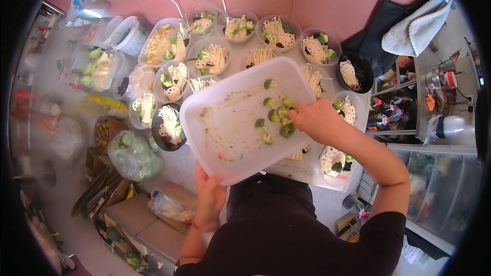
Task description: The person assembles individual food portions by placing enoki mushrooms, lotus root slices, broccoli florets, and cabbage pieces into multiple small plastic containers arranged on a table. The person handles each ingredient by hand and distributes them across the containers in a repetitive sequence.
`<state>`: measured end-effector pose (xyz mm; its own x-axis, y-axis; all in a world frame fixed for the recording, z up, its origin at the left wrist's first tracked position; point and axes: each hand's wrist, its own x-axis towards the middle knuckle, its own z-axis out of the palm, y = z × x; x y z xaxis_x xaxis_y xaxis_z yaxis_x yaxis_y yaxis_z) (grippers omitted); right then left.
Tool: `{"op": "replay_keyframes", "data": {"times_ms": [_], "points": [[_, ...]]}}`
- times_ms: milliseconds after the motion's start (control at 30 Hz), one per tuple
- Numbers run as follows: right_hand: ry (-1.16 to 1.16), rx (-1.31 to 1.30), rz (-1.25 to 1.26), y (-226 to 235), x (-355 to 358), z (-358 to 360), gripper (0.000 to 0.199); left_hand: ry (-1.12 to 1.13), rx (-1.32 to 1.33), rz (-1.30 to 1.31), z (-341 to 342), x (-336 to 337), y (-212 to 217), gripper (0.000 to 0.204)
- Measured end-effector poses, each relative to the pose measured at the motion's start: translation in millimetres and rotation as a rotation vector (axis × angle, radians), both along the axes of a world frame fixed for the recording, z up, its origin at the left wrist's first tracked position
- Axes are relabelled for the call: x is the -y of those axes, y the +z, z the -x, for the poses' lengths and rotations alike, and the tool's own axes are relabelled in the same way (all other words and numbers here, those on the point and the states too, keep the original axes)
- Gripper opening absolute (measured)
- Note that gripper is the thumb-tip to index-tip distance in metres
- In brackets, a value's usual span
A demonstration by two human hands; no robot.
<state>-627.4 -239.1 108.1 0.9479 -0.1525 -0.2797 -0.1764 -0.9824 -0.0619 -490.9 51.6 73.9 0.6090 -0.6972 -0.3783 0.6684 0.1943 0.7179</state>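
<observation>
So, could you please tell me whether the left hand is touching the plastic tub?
Touching. The head view shows the left hand gripping the plastic tub at its lower-left corner, with no gap between them.

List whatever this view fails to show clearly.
In the head view:
Right hand: whether it grips green broccoli; its knuckles hide this.
Left hand: partly behind the translucent white rectangular plastic tub.
Central white thin-stemmed mushrooms: partly covered by the tub.
Red object, far left: blurred.

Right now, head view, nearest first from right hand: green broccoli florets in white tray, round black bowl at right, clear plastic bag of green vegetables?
1. Broccoli florets, right side of tray
2. Black bowl, right side
3. Clear bag, left side
</observation>
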Motion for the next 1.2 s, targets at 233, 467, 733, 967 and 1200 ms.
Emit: {"op": "replay_keyframes", "data": {"times_ms": [233,467,733,967,1200], "points": [[-0.038,0.314,-0.215,13,8,-6,0.021,-0.009,-0.086,0.044,-6,-6,-8,0.076],[0.020,0.097,-0.036,-4,-5,-9,0.021,-0.020,-0.053,0.060,-8,-2,-5,0.077],[-0.254,0.359,-0.933,13,17,0,0.032,-0.016,-0.021,0.043,-8,-2,-2,0.075],[-0.833,0.654,-2.257,23,3,8,0.024,-0.019,-0.011,0.042,-9,1,-1,0.073],[-0.201,0.407,-0.597,-11,-15,-15,0.019,-0.067,0.036,-0.005,-5,9,1,0.075]]}}
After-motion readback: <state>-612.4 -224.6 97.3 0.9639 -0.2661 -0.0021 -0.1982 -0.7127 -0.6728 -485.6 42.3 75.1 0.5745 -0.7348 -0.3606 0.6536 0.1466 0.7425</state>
